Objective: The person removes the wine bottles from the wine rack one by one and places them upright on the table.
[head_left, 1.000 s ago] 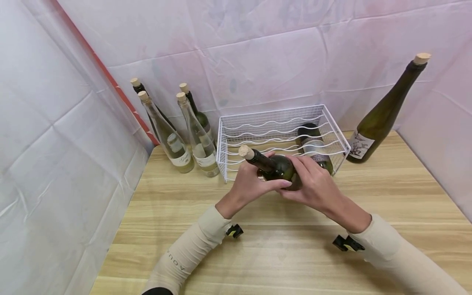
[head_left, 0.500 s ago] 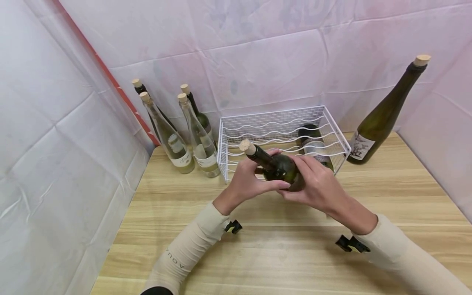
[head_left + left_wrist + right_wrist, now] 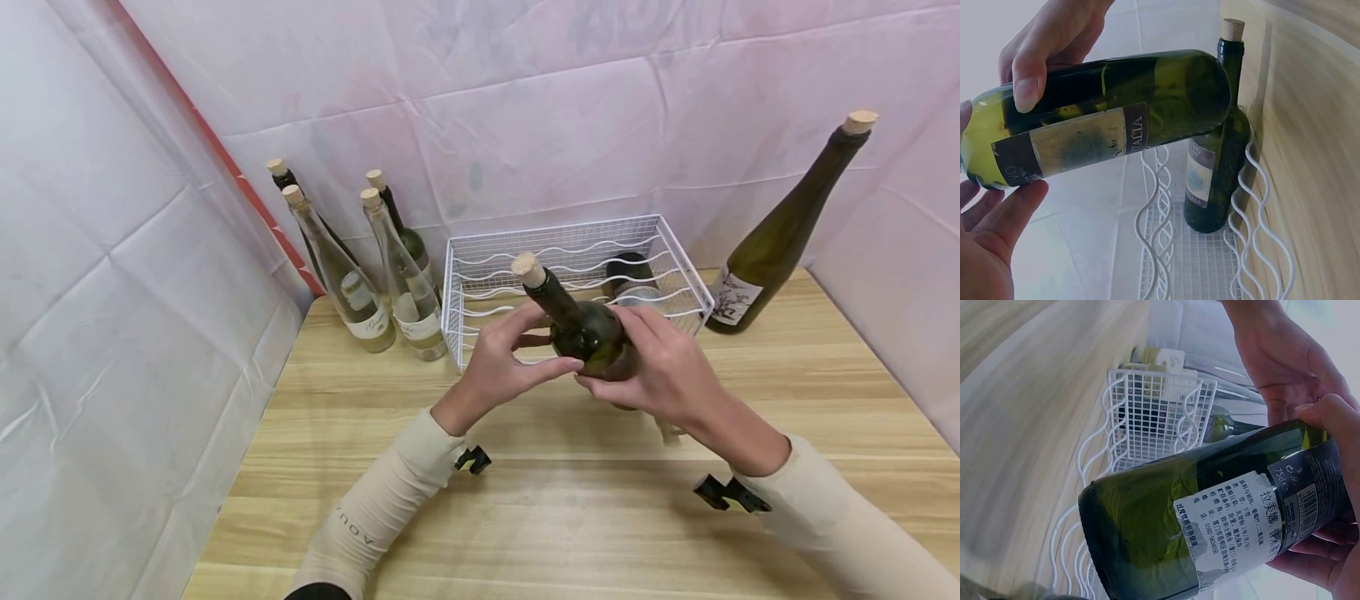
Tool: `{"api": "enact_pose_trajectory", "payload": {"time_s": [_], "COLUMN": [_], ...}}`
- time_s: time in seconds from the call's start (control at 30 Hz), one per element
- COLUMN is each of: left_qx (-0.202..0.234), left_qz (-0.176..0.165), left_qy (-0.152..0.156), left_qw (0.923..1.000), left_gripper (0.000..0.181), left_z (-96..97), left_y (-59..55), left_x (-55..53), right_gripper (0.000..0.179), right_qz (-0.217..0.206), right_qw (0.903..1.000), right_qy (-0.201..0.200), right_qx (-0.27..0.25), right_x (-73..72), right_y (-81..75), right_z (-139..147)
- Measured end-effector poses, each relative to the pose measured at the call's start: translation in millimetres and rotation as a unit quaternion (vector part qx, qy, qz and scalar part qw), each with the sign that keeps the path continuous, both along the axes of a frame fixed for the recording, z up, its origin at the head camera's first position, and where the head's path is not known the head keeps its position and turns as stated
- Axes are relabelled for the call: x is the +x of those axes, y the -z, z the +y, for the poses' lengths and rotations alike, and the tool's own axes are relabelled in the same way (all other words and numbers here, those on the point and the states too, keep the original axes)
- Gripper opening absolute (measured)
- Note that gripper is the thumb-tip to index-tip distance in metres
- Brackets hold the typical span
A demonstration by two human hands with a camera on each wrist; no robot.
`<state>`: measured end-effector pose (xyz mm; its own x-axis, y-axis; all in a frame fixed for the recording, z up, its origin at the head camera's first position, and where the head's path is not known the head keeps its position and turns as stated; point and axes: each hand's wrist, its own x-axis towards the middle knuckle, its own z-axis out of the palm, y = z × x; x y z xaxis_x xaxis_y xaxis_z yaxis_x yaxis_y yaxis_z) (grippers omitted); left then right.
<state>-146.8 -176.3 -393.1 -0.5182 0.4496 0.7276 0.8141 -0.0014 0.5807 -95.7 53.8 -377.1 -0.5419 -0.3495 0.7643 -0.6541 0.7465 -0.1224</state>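
A dark green wine bottle (image 3: 592, 333) with a cork in its neck is held tilted over the front of the white wire rack (image 3: 491, 312), its neck toward the left. Around its body my right hand (image 3: 667, 367) has a grip; the base points right, partly hidden by that hand. My left hand (image 3: 498, 358) holds the shoulder between thumb and fingers. In the left wrist view the front label (image 3: 1079, 147) shows, and in the right wrist view a white back label (image 3: 1229, 525). Another corked green bottle (image 3: 1200, 194) lies in the rack's right end.
Left of the rack stand several corked bottles, among them a clear one (image 3: 408, 292) close to the rack's side. A tall green bottle (image 3: 772, 242) stands at the right. White sheeting (image 3: 525, 125) rises behind the wooden table (image 3: 570, 517).
The held bottle has shifted right and slightly upright, its cork moving right and up. My right hand has moved right with it, covering more of the racked bottle. My left hand has barely moved.
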Motion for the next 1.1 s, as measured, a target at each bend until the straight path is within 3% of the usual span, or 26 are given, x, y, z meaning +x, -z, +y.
{"api": "enact_pose_trajectory", "payload": {"time_s": [0.23, 0.4, 0.57, 0.7, 0.83, 1.0, 1.1], "left_qx": [0.02, 0.02, 0.006, -0.043, -0.116, -0.182, -0.219], "left_qz": [-0.008, 0.001, 0.032, 0.08, 0.154, 0.257, 0.298], "left_qy": [0.033, 0.035, 0.03, 0.013, -0.02, -0.038, -0.044], "left_qw": [0.9992, 0.9992, 0.999, 0.9958, 0.981, 0.9484, 0.9281], "left_gripper": [0.058, 0.051, 0.041, 0.041, 0.042, 0.041, 0.04], "left_z": [4.9, 10.1, 15.8, 19.9, 25.6, 35.6, 40.9], "left_y": [1.0, 2.1, 4.3, 7.7, 13.1, 23.1, 26.7], "left_x": [-1.9, -4.1, -5.5, -6.5, -9.9, -17.1, -19.4], "right_gripper": [0.089, 0.091, 0.093, 0.092, 0.095, 0.098, 0.095], "right_qz": [-0.001, -0.001, -0.001, 0.001, 0.002, -0.008, -0.026], "right_qw": [0.9998, 0.9995, 0.9988, 0.998, 0.9966, 0.9948, 0.9937], "right_qy": [0.011, 0.019, 0.033, 0.043, 0.057, 0.074, 0.085], "right_qx": [-0.018, -0.026, -0.036, -0.047, -0.059, -0.07, -0.068], "right_x": [1.3, 1.4, 3.5, 4.9, 6.8, 10.8, 14.7], "right_y": [-5.4, -7.1, -7.2, -8.0, -8.3, -9.5, -12.8], "right_z": [11, 19, 27, 36, 46, 59, 68]}}
